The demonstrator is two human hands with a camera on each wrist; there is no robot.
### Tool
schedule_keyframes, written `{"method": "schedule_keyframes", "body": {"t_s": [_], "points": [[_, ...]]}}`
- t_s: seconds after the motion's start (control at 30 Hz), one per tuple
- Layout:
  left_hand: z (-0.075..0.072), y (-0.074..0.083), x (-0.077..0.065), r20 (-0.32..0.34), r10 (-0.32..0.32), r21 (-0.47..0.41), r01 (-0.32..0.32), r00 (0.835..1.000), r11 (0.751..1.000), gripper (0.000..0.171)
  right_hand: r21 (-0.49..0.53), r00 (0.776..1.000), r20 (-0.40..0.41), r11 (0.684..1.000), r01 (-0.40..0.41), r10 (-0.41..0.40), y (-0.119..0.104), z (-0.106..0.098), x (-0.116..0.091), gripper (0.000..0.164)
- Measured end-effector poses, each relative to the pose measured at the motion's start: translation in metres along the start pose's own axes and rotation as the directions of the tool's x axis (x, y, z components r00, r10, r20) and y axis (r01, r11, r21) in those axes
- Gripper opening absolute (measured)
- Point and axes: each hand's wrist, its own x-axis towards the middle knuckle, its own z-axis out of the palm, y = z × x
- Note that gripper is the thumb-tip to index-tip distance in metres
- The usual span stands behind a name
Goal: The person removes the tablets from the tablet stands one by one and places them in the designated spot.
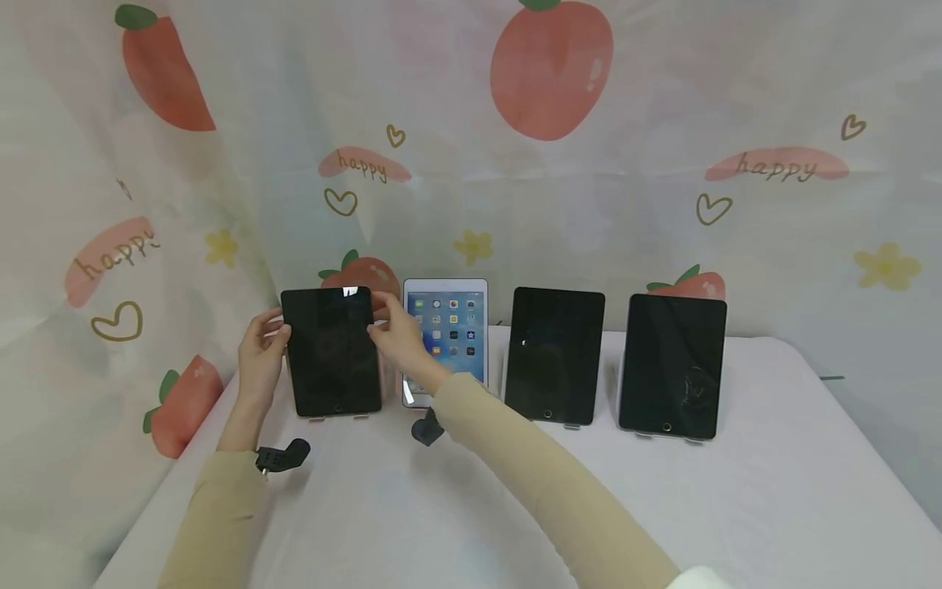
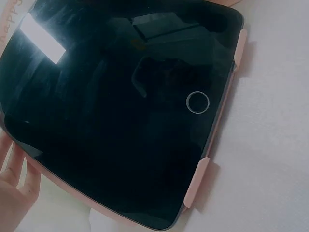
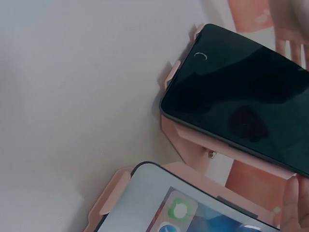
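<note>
Dark-screened tablet [image 1: 331, 352] leans on a pink stand [image 2: 196, 183] at the left end of a row of four on a white-covered table [image 1: 368, 515]. A person's left hand [image 1: 261, 353] grips its left edge; the right hand [image 1: 401, 335] pinches its upper right edge, beside a lit tablet [image 1: 464, 307] showing app icons. Two more dark tablets [image 1: 555, 360] stand farther right.

Left hand [image 1: 259, 360] and right hand [image 1: 401, 334] pinch between thumb and fingers at similar height, right forearm [image 1: 540, 470] slanting leftward (both sleeves [image 1: 213, 511] beige)
</note>
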Motion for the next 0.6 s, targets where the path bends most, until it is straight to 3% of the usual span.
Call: {"method": "schedule_keyframes", "body": {"t_s": [0.17,0.33,0.6], "points": [[0.000,0.002,0.001,-0.011,0.027,-0.015,-0.027,1.000,1.000,0.037,0.020,1.000,-0.020,1.000,0.000,0.001,-0.001,0.002,0.004,0.051],[0.000,0.007,0.002,-0.005,0.011,-0.072,-0.012,1.000,0.997,0.037,0.045,0.999,-0.034,0.999,-0.009,0.010,0.000,0.001,0.005,0.049],[-0.001,0.027,-0.008,-0.021,0.001,-0.131,-0.004,1.000,0.991,0.036,0.065,0.999,-0.053,0.998,0.013,-0.009,0.001,0.002,0.006,0.048]]}}
